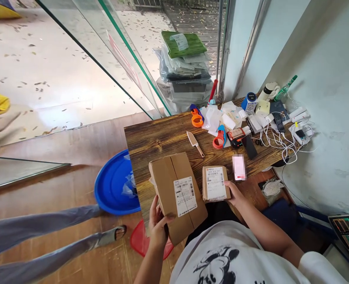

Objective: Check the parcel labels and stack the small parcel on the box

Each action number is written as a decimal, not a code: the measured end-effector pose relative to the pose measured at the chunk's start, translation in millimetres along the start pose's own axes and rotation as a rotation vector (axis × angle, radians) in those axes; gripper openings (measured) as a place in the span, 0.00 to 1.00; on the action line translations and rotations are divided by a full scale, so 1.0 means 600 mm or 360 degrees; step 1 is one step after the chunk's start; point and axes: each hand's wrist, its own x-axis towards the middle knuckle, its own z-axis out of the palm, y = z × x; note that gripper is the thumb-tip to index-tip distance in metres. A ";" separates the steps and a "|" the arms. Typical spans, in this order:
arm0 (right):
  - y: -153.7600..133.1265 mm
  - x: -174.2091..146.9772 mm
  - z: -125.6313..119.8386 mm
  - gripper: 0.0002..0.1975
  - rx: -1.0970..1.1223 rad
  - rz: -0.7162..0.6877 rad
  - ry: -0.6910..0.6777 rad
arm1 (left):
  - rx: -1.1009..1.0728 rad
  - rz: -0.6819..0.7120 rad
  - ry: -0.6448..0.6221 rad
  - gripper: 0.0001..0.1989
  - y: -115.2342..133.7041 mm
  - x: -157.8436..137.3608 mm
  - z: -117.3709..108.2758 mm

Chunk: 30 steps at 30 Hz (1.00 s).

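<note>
**Two labelled parcels at the near edge of the desk**

White T-shirt fabric with a black cartoon print (221,256) fills the bottom of the view, and both bare forearms reach forward from it. Left hand (158,227) is clamped on the near lower corner of a large flat brown cardboard parcel with a white barcode label (177,195), thumb on the top face and fingers underneath. That parcel is tilted, its near end lifted off and overhanging the edge of the dark wood-grain desk (156,138); its long axis runs away from the person, slanting a little to the left. Right hand (235,194) rests against the right side of a small brown cardboard box with a white shipping label (216,183), fingers loosely curled; whether it grips the box or only touches it cannot be told. The small box sits flat on the desk, just beside the large parcel and to its right, a narrow gap between them. So each hand has its own parcel, and the hands are well apart.

Further back lie a small cream-bladed knife with a tan handle (195,143), two orange tape dispensers (219,139), and a tangle of white charging cables (277,142). A round blue plastic lid (112,185) lies on the floor to the left, near another person's grey trouser legs (44,232).
</note>
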 end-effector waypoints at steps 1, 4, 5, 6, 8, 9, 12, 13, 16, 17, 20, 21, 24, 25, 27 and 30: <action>0.002 0.013 -0.001 0.27 -0.0016 -0.0040 0.0099 | -0.0001 -0.0004 0.0003 0.51 0.000 0.000 -0.001; 0.003 0.055 -0.004 0.26 -0.0087 -0.0155 0.0352 | 0.0004 -0.0017 0.0026 0.51 -0.002 0.000 -0.001; 0.002 0.067 -0.006 0.26 -0.0108 -0.0184 0.0402 | 0.0013 -0.0015 0.0028 0.50 -0.003 -0.001 -0.001; 0.000 0.077 -0.008 0.26 -0.0129 -0.0212 0.0438 | 0.0014 -0.0009 0.0023 0.51 -0.004 -0.001 -0.001; -0.003 0.090 -0.015 0.27 -0.0181 -0.0289 0.0472 | -0.0004 0.0004 -0.0014 0.52 -0.006 -0.005 0.001; -0.005 0.093 -0.019 0.28 -0.0235 -0.0343 0.0479 | -0.0021 -0.0002 -0.0038 0.52 -0.007 -0.008 0.002; -0.008 0.085 -0.024 0.29 -0.0547 -0.0667 0.0635 | -0.0098 -0.0058 -0.0119 0.56 -0.008 -0.015 0.005; -0.008 0.077 -0.022 0.28 -0.0666 -0.0836 0.0718 | -0.0121 -0.0079 -0.0143 0.56 -0.009 -0.016 0.006; -0.002 0.036 0.000 0.21 -0.0886 -0.1185 0.0668 | -0.0183 -0.0096 -0.0193 0.58 -0.011 -0.018 0.007; 0.001 0.019 0.011 0.19 -0.0926 -0.1175 0.0518 | -0.0199 -0.0092 -0.0204 0.58 -0.012 -0.018 0.007; 0.015 -0.023 0.049 0.20 -0.0947 -0.0871 0.0020 | -0.0251 -0.0075 -0.0229 0.58 -0.016 -0.018 0.008; 0.020 -0.031 0.059 0.22 -0.0926 -0.0770 -0.0092 | -0.0263 -0.0074 -0.0239 0.58 -0.017 -0.017 0.009; 0.033 -0.039 0.077 0.26 -0.0903 -0.0648 -0.0209 | -0.0272 -0.0052 -0.0298 0.59 -0.020 -0.014 0.009; 0.037 -0.037 0.079 0.27 -0.0924 -0.0641 -0.0204 | -0.0271 -0.0039 -0.0321 0.58 -0.021 -0.012 0.008; 0.041 -0.033 0.079 0.27 -0.0963 -0.0644 -0.0185 | -0.0268 -0.0018 -0.0349 0.58 -0.023 -0.008 0.006; 0.047 -0.025 0.076 0.26 -0.0988 -0.0693 -0.0175 | -0.0269 -0.0031 -0.0348 0.58 -0.028 -0.001 0.002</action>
